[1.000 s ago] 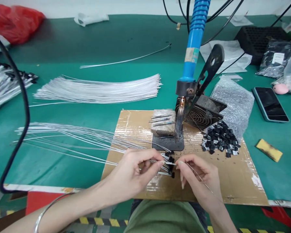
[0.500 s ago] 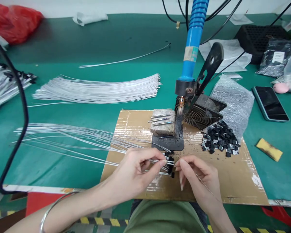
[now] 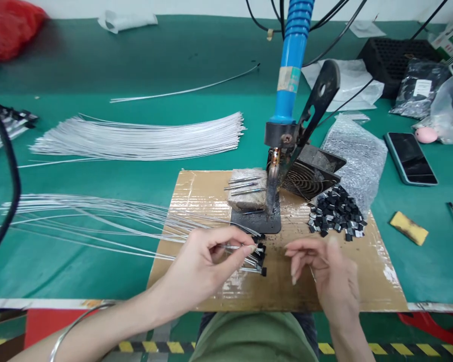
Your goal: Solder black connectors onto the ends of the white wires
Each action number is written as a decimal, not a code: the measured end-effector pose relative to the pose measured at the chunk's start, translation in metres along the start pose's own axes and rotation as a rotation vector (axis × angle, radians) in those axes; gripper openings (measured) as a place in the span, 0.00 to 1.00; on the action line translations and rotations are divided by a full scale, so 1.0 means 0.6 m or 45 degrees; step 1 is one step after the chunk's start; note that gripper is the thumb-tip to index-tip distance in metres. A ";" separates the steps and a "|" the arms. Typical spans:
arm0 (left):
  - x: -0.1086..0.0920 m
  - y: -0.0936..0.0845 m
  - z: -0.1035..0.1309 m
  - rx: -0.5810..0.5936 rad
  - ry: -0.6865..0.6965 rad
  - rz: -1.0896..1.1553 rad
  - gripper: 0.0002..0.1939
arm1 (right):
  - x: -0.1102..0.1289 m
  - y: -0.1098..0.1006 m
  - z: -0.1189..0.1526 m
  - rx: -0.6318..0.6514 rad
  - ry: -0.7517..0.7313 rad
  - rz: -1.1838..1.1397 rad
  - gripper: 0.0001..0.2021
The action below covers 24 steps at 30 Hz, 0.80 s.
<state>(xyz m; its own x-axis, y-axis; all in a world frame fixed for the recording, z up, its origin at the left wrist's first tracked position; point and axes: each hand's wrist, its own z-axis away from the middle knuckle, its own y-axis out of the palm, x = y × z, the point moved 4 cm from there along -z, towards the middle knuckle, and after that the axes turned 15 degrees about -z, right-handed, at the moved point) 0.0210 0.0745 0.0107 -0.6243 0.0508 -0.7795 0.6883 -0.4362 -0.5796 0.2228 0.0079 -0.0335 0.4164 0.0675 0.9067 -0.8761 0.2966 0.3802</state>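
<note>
My left hand (image 3: 215, 264) pinches the end of a white wire between thumb and forefinger, over the cardboard sheet (image 3: 287, 294). Around its fingertips lie several white wires (image 3: 98, 211) with black connectors (image 3: 263, 271) on their right ends. To the right, over the board, is my right hand (image 3: 326, 271), blurred, its fingers bent; a thin strand shows near its palm, and its grip on it is unclear. A blue-handled soldering iron (image 3: 289, 75) stands tip down on its stand, beside a pale block (image 3: 247, 198) with thin metal rods on top.
A thick bundle of white wires (image 3: 143, 138) lies behind. Small black connectors (image 3: 337, 211) are heaped at the right, near a black fan (image 3: 309, 173) and a bubble-wrap bag (image 3: 357, 156). Farther right are a phone (image 3: 411, 158) and a yellow sponge (image 3: 408, 228).
My right hand has moved right, away from my left fingertips, and its thumb has lifted. My left hand keeps its pinch. The whole view has shifted slightly.
</note>
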 end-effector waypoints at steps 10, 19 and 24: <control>0.006 0.008 -0.002 0.058 -0.109 0.006 0.13 | 0.041 -0.108 -0.031 -0.157 -0.632 1.327 0.12; 0.008 0.015 -0.003 0.094 -0.142 0.097 0.12 | 0.038 -0.099 -0.028 -0.206 -0.646 1.273 0.09; 0.012 0.016 -0.006 0.086 -0.139 0.094 0.12 | 0.020 -0.100 -0.022 -0.316 -0.286 0.698 0.13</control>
<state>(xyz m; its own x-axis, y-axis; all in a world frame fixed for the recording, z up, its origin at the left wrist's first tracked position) 0.0244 0.0738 -0.0015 -0.6118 -0.0804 -0.7869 0.7098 -0.4950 -0.5012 0.2836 0.0035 -0.0479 -0.1605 0.0785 0.9839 -0.8537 0.4893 -0.1783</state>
